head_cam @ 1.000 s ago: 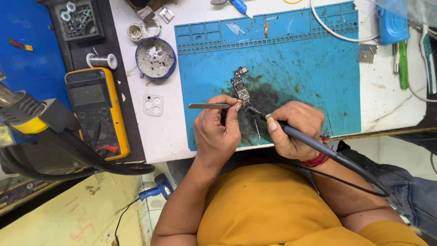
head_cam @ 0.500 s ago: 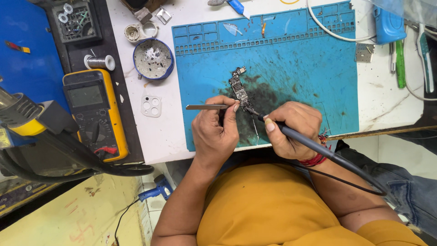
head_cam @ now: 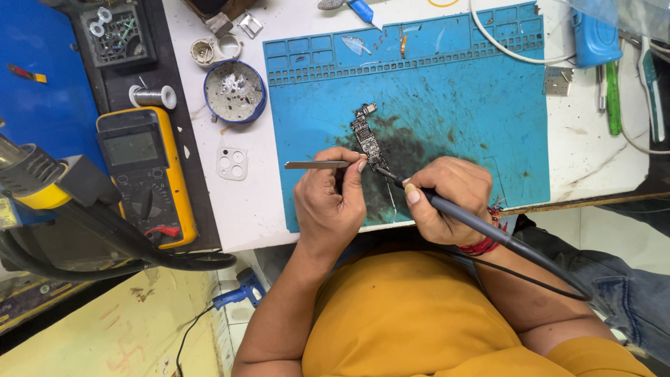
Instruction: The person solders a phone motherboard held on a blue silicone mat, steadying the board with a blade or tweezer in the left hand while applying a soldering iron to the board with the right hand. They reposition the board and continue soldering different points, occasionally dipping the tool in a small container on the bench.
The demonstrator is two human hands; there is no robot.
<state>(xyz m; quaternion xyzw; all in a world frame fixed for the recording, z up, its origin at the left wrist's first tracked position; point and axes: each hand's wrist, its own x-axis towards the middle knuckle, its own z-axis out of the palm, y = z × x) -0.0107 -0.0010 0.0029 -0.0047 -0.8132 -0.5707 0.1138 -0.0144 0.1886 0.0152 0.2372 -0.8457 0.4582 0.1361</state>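
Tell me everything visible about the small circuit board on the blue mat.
The circuit board is narrow, long and dark, dotted with small metal parts, bare with no casing. It lies flat and slightly tilted on the blue mat, over a dark stained patch. Its near end meets the soldering iron tip from the right hand; the left hand reaches it with tweezers.

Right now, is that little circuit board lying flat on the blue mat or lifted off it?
Flat. The circuit board lies on the blue mat; the soldering iron tip touches its lower end.

A narrow dark circuit board (head_cam: 366, 138) lies flat on the sooty blue mat; slim metal tweezers (head_cam: 315, 165) lie level beside it, and a black-handled soldering iron (head_cam: 481, 225) slants tip-down onto it.
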